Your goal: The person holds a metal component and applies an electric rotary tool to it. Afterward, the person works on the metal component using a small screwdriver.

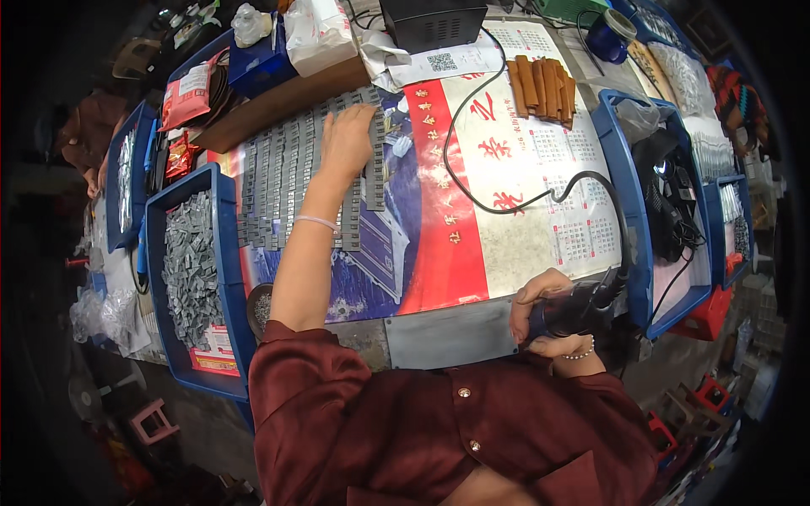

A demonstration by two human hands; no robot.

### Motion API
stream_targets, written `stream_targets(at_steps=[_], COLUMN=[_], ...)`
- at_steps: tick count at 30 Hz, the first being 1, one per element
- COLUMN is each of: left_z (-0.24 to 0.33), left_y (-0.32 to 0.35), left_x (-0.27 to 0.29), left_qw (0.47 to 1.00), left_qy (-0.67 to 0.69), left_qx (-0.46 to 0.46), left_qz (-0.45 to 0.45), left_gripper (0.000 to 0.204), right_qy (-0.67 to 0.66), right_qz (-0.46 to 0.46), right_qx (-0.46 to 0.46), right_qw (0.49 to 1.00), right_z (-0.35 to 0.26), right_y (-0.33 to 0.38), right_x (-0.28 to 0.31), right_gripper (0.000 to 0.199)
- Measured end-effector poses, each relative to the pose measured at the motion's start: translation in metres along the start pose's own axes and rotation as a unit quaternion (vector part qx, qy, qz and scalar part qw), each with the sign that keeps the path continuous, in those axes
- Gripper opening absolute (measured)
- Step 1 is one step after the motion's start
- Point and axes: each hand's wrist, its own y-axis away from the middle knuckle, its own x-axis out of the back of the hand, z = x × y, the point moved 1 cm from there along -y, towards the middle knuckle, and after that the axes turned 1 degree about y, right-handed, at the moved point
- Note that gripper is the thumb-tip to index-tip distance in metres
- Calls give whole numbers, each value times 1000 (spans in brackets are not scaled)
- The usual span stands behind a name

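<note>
L hand (346,139) was palm down at the end of an outstretched arm, flat & open, fingers extended, over the far R part of the rows of grey pcs (283,181); it looked to be touching them, but couldn't tell if any pc was pinched under the fingertips. Rows ran mostly to that hand's L & back toward the body, set close together on a printed sheet (443,244). Just beyond the hand, to its L, was a brown board (278,99) along the rows' far edge. Nearer the body & further L of it: blue bin (229,278) w/ loose grey pcs (190,253) heaped inside, plus a small round dish (259,310) next to the bin. R hand (535,297) was close to the body, well apart from L hand, fingers curled around a dark handheld tool (578,310), partly hidden by it. Blk cable (623,228) rose beyond R hand & looped across the sheet, btwn both hands. Metal plate (447,333) was just L of R hand; brown strips (544,88) lay well beyond it, & another blue bin, the R one (616,143), was off to its R.
</note>
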Motion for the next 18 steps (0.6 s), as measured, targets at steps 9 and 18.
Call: stream_targets(at_steps=[9,18], left_z=[1,25], left_y=[-2,46], left_x=[-3,60], left_qw=[999,974], left_qy=[-21,119], left_qx=[-21,-33], left_qz=[16,189], left_gripper=[33,29], right_qy=[-8,-4], right_qz=[-1,54], right_qx=[-11,52], right_qw=[1000,997], right_z=[2,13], right_y=[-2,2], right_x=[-2,-9], right_gripper=[55,63])
